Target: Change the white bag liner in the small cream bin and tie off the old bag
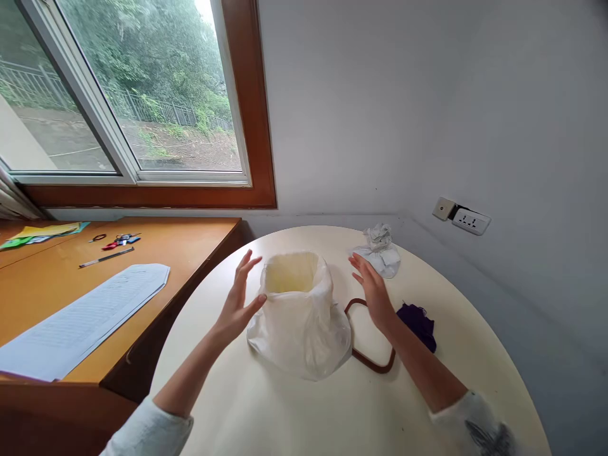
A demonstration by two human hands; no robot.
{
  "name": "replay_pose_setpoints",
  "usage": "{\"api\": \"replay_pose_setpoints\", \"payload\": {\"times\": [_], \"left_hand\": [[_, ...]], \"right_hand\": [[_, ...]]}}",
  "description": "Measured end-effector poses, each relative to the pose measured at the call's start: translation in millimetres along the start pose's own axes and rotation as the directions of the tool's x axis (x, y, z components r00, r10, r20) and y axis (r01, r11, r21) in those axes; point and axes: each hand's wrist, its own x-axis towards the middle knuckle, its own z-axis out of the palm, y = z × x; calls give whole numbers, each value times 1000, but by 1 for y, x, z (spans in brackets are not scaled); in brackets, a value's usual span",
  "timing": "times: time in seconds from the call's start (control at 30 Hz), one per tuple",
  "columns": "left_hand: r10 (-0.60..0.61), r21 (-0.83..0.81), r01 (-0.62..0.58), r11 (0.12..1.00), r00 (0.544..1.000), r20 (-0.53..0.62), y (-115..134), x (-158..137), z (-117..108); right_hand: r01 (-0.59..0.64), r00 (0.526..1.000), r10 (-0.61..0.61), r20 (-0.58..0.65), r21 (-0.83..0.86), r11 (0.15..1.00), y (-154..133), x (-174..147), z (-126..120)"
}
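Observation:
A bin (291, 272) with a yellowish inside stands upright on the round table, lined with a thin white plastic bag (299, 332). The bag is folded over the rim and hangs loosely down the outside, spreading on the tabletop. My left hand (240, 301) is open at the bin's left side, its thumb at or very close to the bag near the rim. To the right, apart from the bin, my right hand (373, 288) hovers open with nothing in it. Below that hand lies a brown rounded frame-like ring (373, 365), partly hidden by my forearm.
On the round cream table (228, 405) lie a crumpled white plastic bag (382, 253) at the back and a dark purple cloth (418, 324) at right. The wooden desk (190, 247) at left holds papers (90, 316), a pen (107, 258) and keys (122, 240).

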Motion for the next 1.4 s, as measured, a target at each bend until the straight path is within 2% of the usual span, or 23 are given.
{"api": "replay_pose_setpoints", "payload": {"times": [0.1,0.2,0.3,0.37,0.47,0.6,0.7,0.77,0.83,0.93,1.1,1.23,1.4], "left_hand": [[124,279,-176,944,973,193,9,6,-15],[161,356,-298,886,916,367,11,12,-22],[175,355,-333,873,896,409,8,18,-21],[188,378,-353,856,893,408,6,22,-19],[214,449,-380,809,901,377,5,29,-9],[266,555,-373,743,926,266,10,35,18],[211,611,-320,724,946,246,22,35,38],[171,602,-298,741,950,261,30,35,44],[170,578,-284,765,955,245,36,34,42],[192,572,-277,772,960,205,36,34,24],[178,577,-308,756,946,272,25,31,-3],[177,563,-313,765,942,284,18,27,-6],[174,540,-297,787,948,268,16,25,-2]], "right_hand": [[29,1000,-28,7,-289,957,5,-15,-41],[73,997,-79,9,-485,871,14,-32,-75],[120,991,-134,23,-608,785,25,-45,-97],[141,989,-140,54,-665,734,31,-53,-102],[199,980,-149,132,-705,680,40,-63,-98],[278,960,-164,226,-716,641,45,-71,-82],[294,954,-141,266,-716,634,43,-74,-74],[294,952,-132,275,-710,640,41,-76,-73],[285,955,-131,265,-706,649,41,-77,-75],[274,960,-147,237,-700,659,43,-79,-77],[267,961,-131,245,-684,679,44,-80,-75],[263,959,-109,261,-683,681,43,-80,-73],[290,954,-142,264,-687,667,44,-80,-73]]}}
